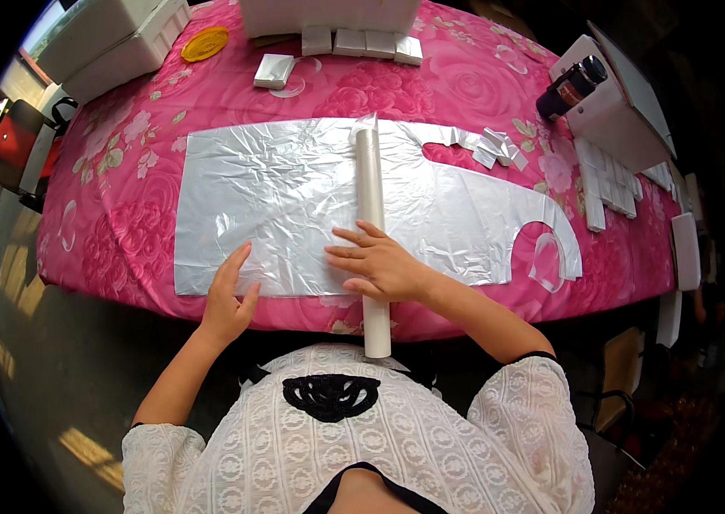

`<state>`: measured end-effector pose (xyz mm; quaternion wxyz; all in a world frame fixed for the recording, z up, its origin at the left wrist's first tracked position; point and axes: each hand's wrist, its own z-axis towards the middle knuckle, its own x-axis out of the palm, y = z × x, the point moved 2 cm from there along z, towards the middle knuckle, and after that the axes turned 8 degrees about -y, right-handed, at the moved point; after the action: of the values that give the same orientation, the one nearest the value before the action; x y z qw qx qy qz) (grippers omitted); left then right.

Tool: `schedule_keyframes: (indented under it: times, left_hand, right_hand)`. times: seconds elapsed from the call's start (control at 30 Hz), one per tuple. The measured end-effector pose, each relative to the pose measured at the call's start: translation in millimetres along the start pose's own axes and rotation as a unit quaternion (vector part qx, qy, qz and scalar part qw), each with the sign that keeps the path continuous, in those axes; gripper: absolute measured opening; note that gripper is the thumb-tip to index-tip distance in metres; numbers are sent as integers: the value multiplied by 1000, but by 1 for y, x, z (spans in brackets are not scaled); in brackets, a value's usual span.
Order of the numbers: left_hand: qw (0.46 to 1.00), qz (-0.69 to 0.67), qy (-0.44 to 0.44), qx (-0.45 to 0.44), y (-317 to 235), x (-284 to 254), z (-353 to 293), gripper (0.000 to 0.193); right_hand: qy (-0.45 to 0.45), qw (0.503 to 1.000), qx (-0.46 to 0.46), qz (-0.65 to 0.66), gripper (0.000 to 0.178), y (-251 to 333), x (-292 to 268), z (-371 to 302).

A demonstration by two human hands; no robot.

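A silvery plastic sheet [251, 188] lies spread on the table, shaped like a vest-style bag with cut-out loops at its right end. Across it, from far to near, lies a long pale tube or roll [370, 184] with clear film at its far tip; its near end sticks out past the table edge. My right hand [384, 265] rests over the roll, fingers spread and palm down. By the sheet's near left edge is my left hand [227, 295], fingers apart and holding nothing; whether it touches the sheet I cannot tell.
Folded silver packets [274, 71] sit at the back, and more packets [606, 184] lie at the right. White foam boxes [328, 15] stand along the far side. A dark bottle [571, 87] leans by a white box [619, 111]. A yellow round item [205, 44] is back left.
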<state>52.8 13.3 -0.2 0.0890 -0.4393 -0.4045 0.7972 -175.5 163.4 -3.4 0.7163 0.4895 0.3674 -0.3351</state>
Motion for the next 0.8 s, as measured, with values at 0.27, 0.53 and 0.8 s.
schedule_keyframes:
  times: [0.27,0.53,0.8]
  left_hand:
    - [982,-91,-54,-156,9,-34,-60,46]
    - [957,-12,-104,-269,19,-35,-85,44]
    - [831,-331,-90,-438,36,-27,-84,43]
  right_hand:
    - [-43,976,-41,211,42,46,14,104]
    - [-59,990,-125,-8,50,23,90,184]
    - [-319,932,161,51,85,62,135,212]
